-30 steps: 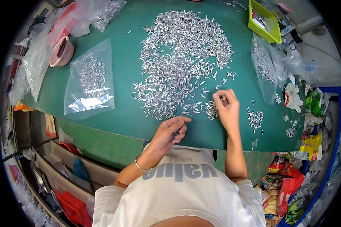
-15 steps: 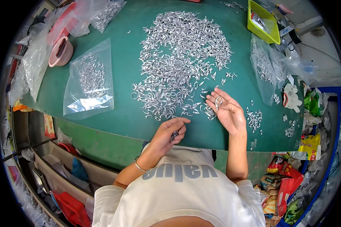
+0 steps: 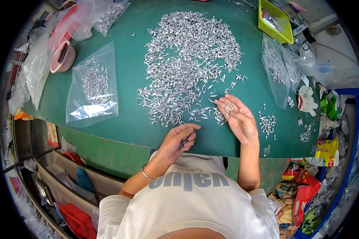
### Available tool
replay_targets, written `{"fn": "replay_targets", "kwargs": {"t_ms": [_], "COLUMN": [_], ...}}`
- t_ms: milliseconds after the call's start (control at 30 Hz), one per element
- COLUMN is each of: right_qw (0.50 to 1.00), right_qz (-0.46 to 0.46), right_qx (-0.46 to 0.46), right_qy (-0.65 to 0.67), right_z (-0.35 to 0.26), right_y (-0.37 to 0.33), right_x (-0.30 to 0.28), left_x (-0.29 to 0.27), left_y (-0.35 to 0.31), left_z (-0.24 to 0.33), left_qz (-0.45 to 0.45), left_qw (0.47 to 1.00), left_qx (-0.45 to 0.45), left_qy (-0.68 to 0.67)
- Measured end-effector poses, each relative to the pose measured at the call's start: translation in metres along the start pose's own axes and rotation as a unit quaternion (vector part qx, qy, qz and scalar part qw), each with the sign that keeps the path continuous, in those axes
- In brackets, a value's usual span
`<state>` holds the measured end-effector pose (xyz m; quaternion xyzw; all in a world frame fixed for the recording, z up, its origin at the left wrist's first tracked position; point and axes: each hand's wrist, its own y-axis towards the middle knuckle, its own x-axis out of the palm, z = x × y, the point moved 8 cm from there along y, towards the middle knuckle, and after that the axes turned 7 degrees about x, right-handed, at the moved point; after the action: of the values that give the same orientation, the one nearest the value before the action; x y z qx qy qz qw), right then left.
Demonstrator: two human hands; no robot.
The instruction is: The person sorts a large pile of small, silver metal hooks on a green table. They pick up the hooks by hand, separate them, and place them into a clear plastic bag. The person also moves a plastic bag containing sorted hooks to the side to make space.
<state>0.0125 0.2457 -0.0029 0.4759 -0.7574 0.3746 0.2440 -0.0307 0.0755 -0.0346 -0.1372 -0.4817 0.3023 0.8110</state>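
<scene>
A large heap of small curved silver metal pieces (image 3: 187, 59) covers the middle of the green table (image 3: 131, 79). My left hand (image 3: 174, 143) is closed at the table's near edge, with several small metal pieces showing between its curled fingers. To its right, my right hand (image 3: 242, 123) is turned palm up and holds a curved silver metal piece (image 3: 229, 106) at its fingers, with the thumb bent in. Just left of those fingers lies a small cluster of metal pieces (image 3: 219, 116). Another small pile of metal pieces (image 3: 267, 124) lies to the right of my right wrist.
A clear plastic bag (image 3: 75, 97) with metal pieces lies at left, near a pink bowl (image 3: 68, 59). A yellow-green basket (image 3: 262, 26) and another filled bag (image 3: 272, 89) stand at right, near a white glove (image 3: 307, 100). Drawers (image 3: 93, 173) lie below left.
The whole scene shifts slightly left as the view moves. My right hand stays near the same spot, its held metal piece turned a little. My left hand stays still.
</scene>
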Motion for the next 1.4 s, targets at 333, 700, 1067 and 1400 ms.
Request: {"fn": "replay_targets", "kwargs": {"t_ms": [333, 700, 1067, 1400], "right_qw": [0.999, 0.950, 0.896, 0.964], "right_qz": [-0.015, 0.089, 0.124, 0.160], "right_qx": [-0.004, -0.079, -0.156, -0.119], "right_qy": [-0.052, -0.289, -0.397, -0.179], "right_z": [0.002, -0.003, -0.017, -0.022], "right_y": [-0.003, -0.006, -0.016, -0.027], "right_x": [-0.001, -0.006, -0.003, -0.033], "left_x": [-0.001, -0.001, 0.005, 0.007], "left_y": [0.000, 0.000, 0.002, 0.003], "left_z": [-0.002, -0.002, -0.006, -0.007], "left_qz": [-0.003, -0.001, -0.015, -0.015], "left_qw": [1.000, 1.000, 0.999, 0.999], "left_qx": [-0.003, -0.004, -0.014, -0.015], "left_qy": [-0.009, -0.015, -0.031, -0.026]}}
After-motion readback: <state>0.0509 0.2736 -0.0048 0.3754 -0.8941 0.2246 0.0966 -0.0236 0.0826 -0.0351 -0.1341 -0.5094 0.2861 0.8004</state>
